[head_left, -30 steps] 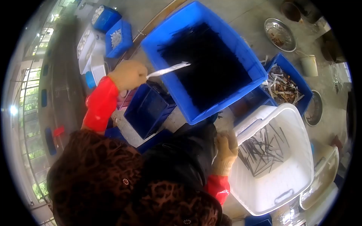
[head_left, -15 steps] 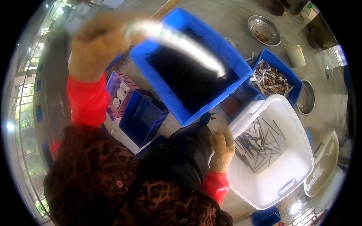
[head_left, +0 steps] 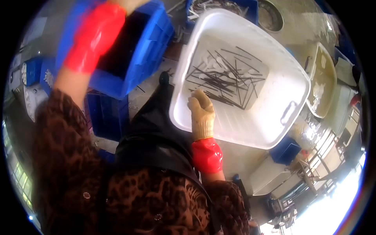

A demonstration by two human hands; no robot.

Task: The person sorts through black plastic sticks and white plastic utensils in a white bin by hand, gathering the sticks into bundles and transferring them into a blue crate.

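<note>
My left hand (head_left: 131, 4), in a tan work glove with a red cuff, is stretched up over a large blue bin (head_left: 150, 47) with dark contents. Its fingers are cut off by the top edge, so what it holds is hidden. My right hand (head_left: 203, 113), gloved the same way, reaches over the near side of a big white plastic tub (head_left: 278, 98). Its thumb and fingers are slightly apart, with nothing visible between them. Just beyond the fingertips, thin dark rods (head_left: 223, 82) lie scattered on the tub's bottom among small white pieces (head_left: 219, 60).
A smaller blue crate (head_left: 107, 113) stands below the large bin. Behind the tub is a blue bin of scraps (head_left: 219, 6), beside a round metal basin (head_left: 270, 15). A cream-coloured tub (head_left: 323, 78) is at the right, and a blue box (head_left: 286, 149) sits near the tub's front corner.
The view has swung toward the white tub. My left hand, which held a long white object over the blue bin, has gone up out of frame. My right hand has moved from the tub's rim to over its inside.
</note>
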